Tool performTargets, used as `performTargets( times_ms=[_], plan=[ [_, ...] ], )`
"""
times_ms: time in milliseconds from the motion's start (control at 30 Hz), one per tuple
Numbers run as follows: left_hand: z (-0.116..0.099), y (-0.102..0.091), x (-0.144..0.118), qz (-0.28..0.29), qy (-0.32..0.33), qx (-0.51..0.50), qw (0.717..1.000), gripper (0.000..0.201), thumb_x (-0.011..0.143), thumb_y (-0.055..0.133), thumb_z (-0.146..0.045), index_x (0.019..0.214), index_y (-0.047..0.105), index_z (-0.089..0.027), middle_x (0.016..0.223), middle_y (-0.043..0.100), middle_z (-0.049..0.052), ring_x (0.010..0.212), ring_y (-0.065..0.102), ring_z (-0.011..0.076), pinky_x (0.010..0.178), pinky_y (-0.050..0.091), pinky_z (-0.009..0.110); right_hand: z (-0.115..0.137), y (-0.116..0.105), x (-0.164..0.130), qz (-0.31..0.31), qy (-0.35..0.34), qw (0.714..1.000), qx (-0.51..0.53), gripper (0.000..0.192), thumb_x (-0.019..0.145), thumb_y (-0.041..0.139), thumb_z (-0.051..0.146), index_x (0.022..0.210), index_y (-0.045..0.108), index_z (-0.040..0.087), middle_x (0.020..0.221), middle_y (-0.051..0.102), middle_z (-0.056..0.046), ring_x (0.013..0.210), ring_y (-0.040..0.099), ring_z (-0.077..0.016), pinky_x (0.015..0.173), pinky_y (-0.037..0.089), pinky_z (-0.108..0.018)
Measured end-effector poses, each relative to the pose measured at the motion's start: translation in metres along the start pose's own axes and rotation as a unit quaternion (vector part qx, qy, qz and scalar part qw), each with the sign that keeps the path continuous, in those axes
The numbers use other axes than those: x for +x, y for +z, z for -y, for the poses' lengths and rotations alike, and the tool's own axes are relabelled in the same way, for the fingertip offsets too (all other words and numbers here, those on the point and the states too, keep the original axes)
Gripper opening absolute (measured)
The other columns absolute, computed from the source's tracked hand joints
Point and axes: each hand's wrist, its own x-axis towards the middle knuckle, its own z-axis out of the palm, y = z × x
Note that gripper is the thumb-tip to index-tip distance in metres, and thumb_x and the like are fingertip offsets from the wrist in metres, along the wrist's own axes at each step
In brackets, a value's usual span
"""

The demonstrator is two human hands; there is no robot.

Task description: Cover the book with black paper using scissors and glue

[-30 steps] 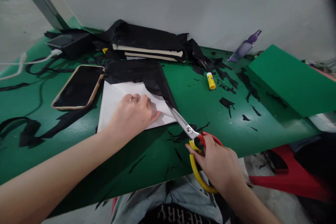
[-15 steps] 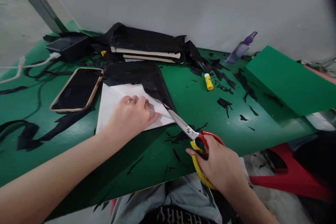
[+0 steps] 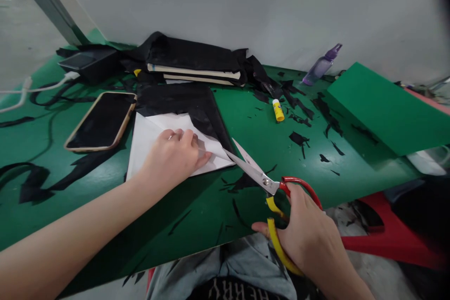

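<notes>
Left hand (image 3: 172,157): I am pressing flat on one smooth white paper (image 3: 147,138).
Right hand (image 3: 309,239): I am gripping one shiny scissors (image 3: 262,178), blades wide, beside the paper.

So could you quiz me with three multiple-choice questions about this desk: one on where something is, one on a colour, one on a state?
1. Where does the phone lie? A left of the white paper; B on the green block; C beside the spray bottle.
2. What colour is the glue stick? A purple; B yellow; C red.
3. How are the scissors in the right hand? A closed; B blades open; C lying unheld.

Answers: 1 A, it lies left of the paper under the left hand. 2 B, yellow body, white cap. 3 B, the blades are spread at the paper's corner.
</notes>
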Motion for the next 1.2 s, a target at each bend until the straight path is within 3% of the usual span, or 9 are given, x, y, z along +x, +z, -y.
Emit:
performTargets(
  times_ms=[233,633,867,1200],
  plan=[
    [0.001,0.003,0.001,0.013,0.002,0.003,1.0,0.047,0.094,0.037,-0.043,0.093,0.069,-0.008,0.076,0.061,0.014,0.072,0.058,0.0252,0.066,0.04,0.039,-0.009,0.0,-0.007,0.009,-0.044,0.999,0.004,0.05,0.083,0.048,0.063,0.108,0.042,0.02,0.077,0.063,-0.005,0.07,0.066,-0.0244,0.047,0.044,-0.028],
    [0.0,0.001,0.001,0.025,0.001,0.022,0.999,0.051,0.094,0.035,-0.045,0.092,0.069,-0.006,0.078,0.062,0.015,0.075,0.06,0.0274,0.066,0.043,0.039,0.015,0.003,0.013,0.055,-0.022,0.998,0.008,0.049,0.085,0.045,0.063,0.104,0.045,0.017,0.079,0.066,-0.006,0.068,0.068,-0.0249,0.045,0.044,-0.028],
    [0.001,0.004,0.0,-0.007,0.008,0.039,0.999,0.05,0.094,0.035,-0.045,0.088,0.069,-0.009,0.075,0.06,0.012,0.07,0.058,0.0244,0.064,0.041,0.037,0.023,0.003,0.021,0.068,-0.02,0.997,0.009,0.054,0.085,0.039,0.066,0.105,0.046,0.016,0.078,0.065,-0.008,0.069,0.068,-0.0263,0.044,0.041,-0.028],
    [0.001,0.003,0.0,-0.006,0.002,0.022,1.0,0.049,0.093,0.04,-0.045,0.089,0.069,-0.007,0.077,0.061,0.015,0.071,0.06,0.0265,0.066,0.042,0.038,0.028,0.008,0.028,0.052,-0.019,0.998,0.027,0.055,0.085,0.039,0.068,0.103,0.045,0.016,0.076,0.064,-0.006,0.069,0.067,-0.025,0.045,0.039,-0.028]
  ],
)
